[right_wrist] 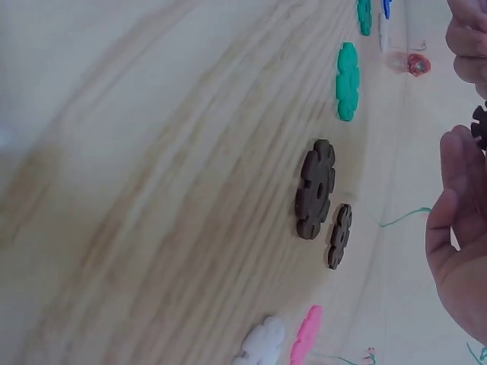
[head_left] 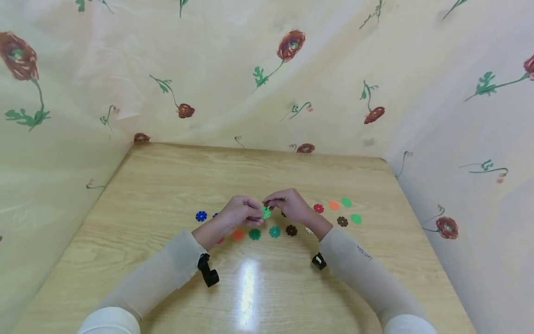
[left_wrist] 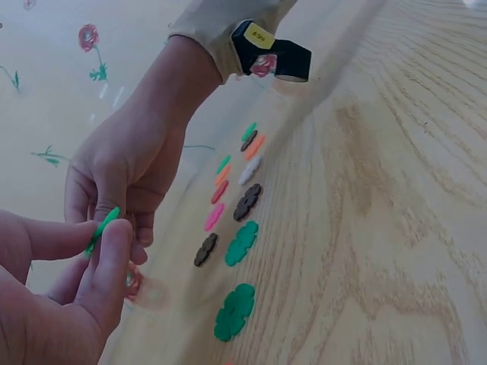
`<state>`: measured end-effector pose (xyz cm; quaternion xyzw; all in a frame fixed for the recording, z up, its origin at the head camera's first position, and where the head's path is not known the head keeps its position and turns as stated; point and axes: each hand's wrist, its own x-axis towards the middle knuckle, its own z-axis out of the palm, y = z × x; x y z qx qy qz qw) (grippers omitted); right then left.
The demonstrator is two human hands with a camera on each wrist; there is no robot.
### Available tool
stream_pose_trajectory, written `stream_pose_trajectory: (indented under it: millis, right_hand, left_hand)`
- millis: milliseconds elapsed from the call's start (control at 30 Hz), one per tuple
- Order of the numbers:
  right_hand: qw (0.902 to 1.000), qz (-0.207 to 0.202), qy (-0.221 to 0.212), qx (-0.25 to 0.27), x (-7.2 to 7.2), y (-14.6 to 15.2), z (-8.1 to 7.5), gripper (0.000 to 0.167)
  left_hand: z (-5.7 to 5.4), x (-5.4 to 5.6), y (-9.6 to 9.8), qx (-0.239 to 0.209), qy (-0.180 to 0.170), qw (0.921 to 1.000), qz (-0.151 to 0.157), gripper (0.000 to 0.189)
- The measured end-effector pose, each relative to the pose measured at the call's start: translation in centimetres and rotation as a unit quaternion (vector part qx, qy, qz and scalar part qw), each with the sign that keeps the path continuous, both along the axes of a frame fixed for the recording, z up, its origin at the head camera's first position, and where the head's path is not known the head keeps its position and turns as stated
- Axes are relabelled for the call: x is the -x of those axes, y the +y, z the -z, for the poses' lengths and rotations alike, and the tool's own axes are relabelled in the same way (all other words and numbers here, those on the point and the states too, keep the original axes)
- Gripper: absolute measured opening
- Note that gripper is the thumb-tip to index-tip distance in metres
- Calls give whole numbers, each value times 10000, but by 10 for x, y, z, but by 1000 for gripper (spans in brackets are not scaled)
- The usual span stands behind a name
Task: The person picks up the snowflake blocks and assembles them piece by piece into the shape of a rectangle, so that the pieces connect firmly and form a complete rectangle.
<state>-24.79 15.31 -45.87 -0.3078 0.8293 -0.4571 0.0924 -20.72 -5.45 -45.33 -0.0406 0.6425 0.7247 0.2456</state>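
My left hand (head_left: 238, 213) pinches a light green flower-shaped disc (head_left: 266, 213) between thumb and fingers, above the table. Close against it, my right hand (head_left: 290, 204) pinches a dark brown notched disc (right_wrist: 479, 128), cut off by the frame edge in the right wrist view. The two discs are near each other; whether they touch or interlock cannot be made out. Edge-on, the green disc (left_wrist: 103, 231) shows in the left wrist view. Below the hands lie two darker green discs (head_left: 255, 234) and a brown disc (head_left: 291, 230), flat on the wood.
More discs lie in loose rows: blue (head_left: 201, 215) at left, orange (head_left: 238, 234) in front, red (head_left: 319, 208), brown (head_left: 342, 221) and light green (head_left: 356, 218) at right. A white one (head_left: 308, 230) is partly behind the right wrist. Flower-patterned sheeting (head_left: 233, 69) surrounds the wooden table (head_left: 175, 171).
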Motion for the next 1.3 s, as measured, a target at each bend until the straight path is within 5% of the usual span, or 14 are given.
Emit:
stream_pose_trajectory:
  millis: [600,767,933,1067,1167,1300]
  right_hand:
    - [9987,-435,-265,-35,1,2,1,24]
    - [9975,-9,-281,-651,2,7,-1,22]
    - [9769,771,-3,-1992,11,23,5,24]
    - [9526,622,190,-2972,14,31,11,30]
    - [9440,449,339,-3251,14,31,13,28]
    - [9463,607,233,-3167,14,29,15,14]
  left_hand:
    - [9,1,5,286,-23,9982,528,33]
    - [14,1,7,327,15,9981,531,33]
    - [17,1,7,530,-58,9978,382,33]
    - [17,-2,6,572,-89,9980,234,32]
    - [17,-3,6,586,-65,9981,158,32]
    - [15,-3,6,551,-25,9984,132,33]
